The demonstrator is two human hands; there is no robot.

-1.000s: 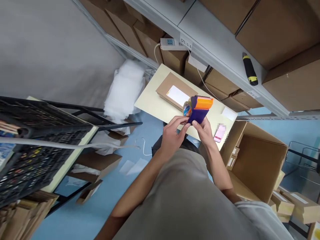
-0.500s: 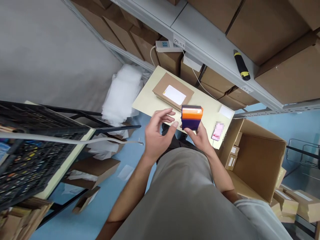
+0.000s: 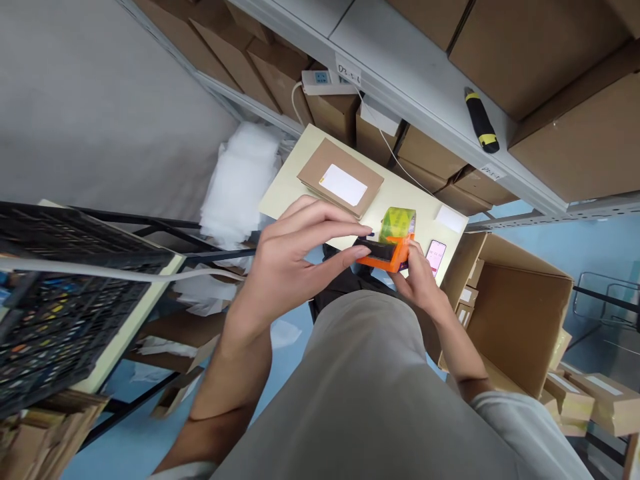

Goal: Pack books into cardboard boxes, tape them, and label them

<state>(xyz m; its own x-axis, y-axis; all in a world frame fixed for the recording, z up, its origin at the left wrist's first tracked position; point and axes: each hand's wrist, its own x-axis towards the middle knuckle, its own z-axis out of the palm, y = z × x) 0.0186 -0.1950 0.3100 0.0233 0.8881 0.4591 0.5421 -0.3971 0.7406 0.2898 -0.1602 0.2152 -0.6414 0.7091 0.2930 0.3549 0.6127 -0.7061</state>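
A tape dispenser [image 3: 383, 261] with an orange body and a dark front part is held above the table's near edge. Its roll of yellow-green packing tape [image 3: 399, 224] faces upward. My right hand [image 3: 421, 277] grips the dispenser from the right, with some fingers hidden behind it. From the left reaches my left hand [image 3: 305, 250], thumb and fingers stretched out and apart at the dispenser's front end. The fingertips appear to touch that end; whether they pinch the tape I cannot make out. Just beyond lies a flat cardboard box [image 3: 313, 163] with a white label.
On the pale table [image 3: 280, 190] lie a phone [image 3: 436, 257] and a white card [image 3: 451, 218]. A large open carton [image 3: 525, 320] stands at the right. Above, a shelf holds boxes and a utility knife [image 3: 481, 120]. Black crates [image 3: 60, 293] are at the left.
The dispenser has been turned, so its tape roll now shows. My left hand has moved right and closer to it, up to its front end.
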